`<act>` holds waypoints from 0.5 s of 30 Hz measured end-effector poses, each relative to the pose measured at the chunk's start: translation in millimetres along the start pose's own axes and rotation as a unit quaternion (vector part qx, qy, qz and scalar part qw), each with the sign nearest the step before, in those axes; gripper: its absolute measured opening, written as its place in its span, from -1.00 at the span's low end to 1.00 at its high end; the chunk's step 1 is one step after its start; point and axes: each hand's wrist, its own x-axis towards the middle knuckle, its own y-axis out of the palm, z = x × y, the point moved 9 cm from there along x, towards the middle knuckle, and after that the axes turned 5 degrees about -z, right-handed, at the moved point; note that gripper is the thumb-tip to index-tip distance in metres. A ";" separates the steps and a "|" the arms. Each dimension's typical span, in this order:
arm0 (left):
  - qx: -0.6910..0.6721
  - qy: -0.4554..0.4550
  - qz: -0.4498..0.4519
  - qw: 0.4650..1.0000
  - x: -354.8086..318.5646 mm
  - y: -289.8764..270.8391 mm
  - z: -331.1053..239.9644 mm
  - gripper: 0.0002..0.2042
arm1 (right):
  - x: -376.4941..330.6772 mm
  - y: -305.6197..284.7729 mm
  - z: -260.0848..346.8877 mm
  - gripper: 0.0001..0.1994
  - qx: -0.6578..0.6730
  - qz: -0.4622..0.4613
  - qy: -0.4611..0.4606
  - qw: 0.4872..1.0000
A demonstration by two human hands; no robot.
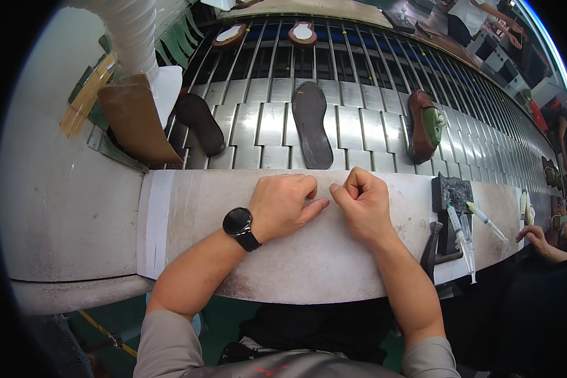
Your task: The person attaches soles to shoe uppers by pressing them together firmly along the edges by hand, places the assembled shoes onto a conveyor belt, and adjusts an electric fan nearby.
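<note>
Pale, scuffed board borders a silvery slatted metal conveyor. Over the board, the bare left hand has its fingers bent and thumb apart, while the bare right hand curls into a loose fist; neither visibly holds anything. At 12 o'clock from them, on the slats, lies a flat dark-grey shoe sole, untouched and with no upper on it. Another dark sole lies at 10 o'clock; a reddish-brown shoe with a green part at 2. Judging by these, handling the nearest sole remains undone; finished work cannot be told.
</note>
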 end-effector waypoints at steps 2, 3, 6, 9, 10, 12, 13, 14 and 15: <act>0.000 0.000 -0.001 1.000 0.1 -0.6 0.5 -0.69 | 0.2 0.7 0.3 -0.59 0.001 0.000 0.001 1.000; 0.000 0.001 0.000 1.000 0.1 -1.4 0.1 -0.69 | -0.1 0.9 0.9 -0.59 0.000 0.001 -0.001 1.000; 0.003 -0.019 0.031 0.999 -0.5 0.5 2.6 -0.68 | -0.3 2.8 0.8 -0.58 0.002 0.001 -0.002 1.000; -0.001 -0.019 0.025 1.000 -1.3 -1.7 3.2 -0.67 | -0.6 4.9 1.8 -0.58 0.006 0.002 -0.003 1.000; 0.000 -0.019 0.024 1.000 -1.6 -2.2 3.6 -0.67 | -0.7 5.4 2.5 -0.58 0.006 0.002 -0.005 1.000; 0.000 -0.018 0.023 1.000 -2.0 -2.7 4.5 -0.67 | -0.7 6.9 1.5 -0.59 0.008 0.002 -0.004 1.000; 0.000 -0.016 0.021 1.000 -2.1 -2.9 5.0 -0.67 | -0.8 7.5 1.1 -0.59 0.011 0.003 -0.002 1.000; 0.000 -0.015 0.020 1.000 -2.2 -3.3 5.3 -0.67 | -0.8 7.7 1.6 -0.59 0.010 0.002 -0.002 1.000; 0.000 -0.015 0.020 1.000 -2.3 -3.4 5.6 -0.67 | -0.8 8.5 1.6 -0.59 0.010 0.004 -0.001 1.000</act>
